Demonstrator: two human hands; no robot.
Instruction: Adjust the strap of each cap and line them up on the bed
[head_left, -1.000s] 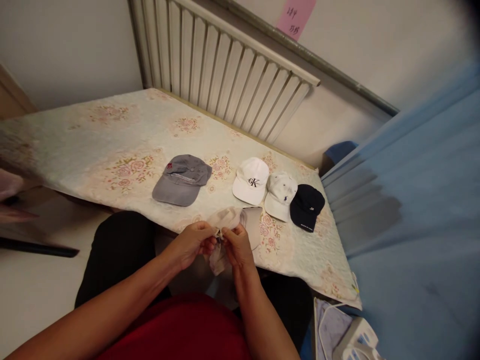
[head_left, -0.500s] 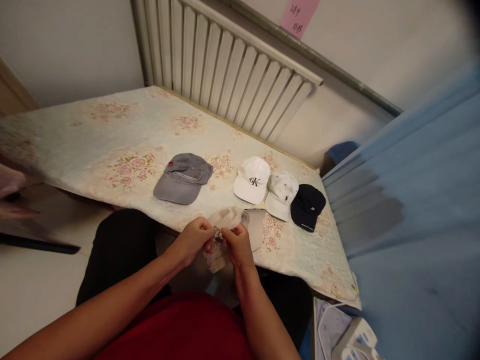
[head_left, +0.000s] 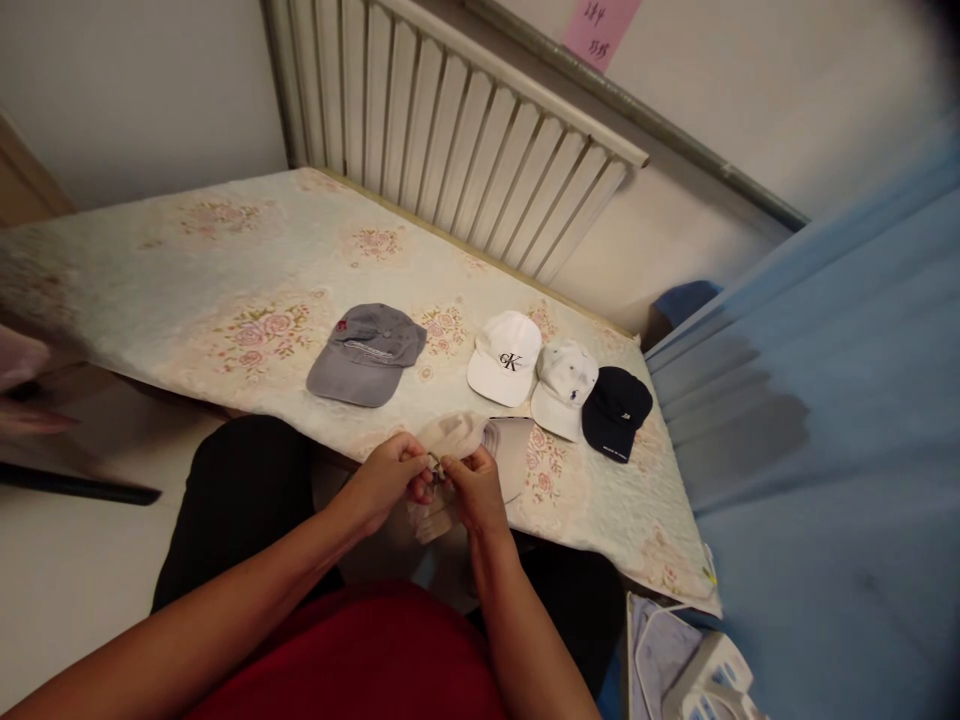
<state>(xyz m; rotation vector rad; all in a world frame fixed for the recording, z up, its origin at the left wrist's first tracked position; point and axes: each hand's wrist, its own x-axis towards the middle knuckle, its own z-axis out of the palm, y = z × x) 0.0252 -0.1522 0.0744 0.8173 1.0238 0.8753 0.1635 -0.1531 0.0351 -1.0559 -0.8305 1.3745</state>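
A beige cap [head_left: 454, 433] lies at the near edge of the table, its brim turned to the right. My left hand [head_left: 395, 477] pinches the back strap of this cap from the left. From the other side my right hand [head_left: 475, 484] grips the same strap, fingertips close to the left ones. A small buckle seems to sit between my fingers, though they partly cover it. Beyond the hands rest a grey cap [head_left: 369, 358], a white cap with black letters [head_left: 505, 358], an off-white cap [head_left: 565, 388] and a black cap [head_left: 617, 412].
The table [head_left: 172, 290] wears a floral cover. Behind it stands a white radiator [head_left: 450, 130]; a blue curtain [head_left: 825, 420] hangs at the right. A white appliance with a cord [head_left: 716, 680] is at the lower right. Another person's hand [head_left: 34, 418] shows at the left edge.
Both hands stay at the cap's strap, with only a slight shift of the fingers around the buckle. The other caps have not moved.
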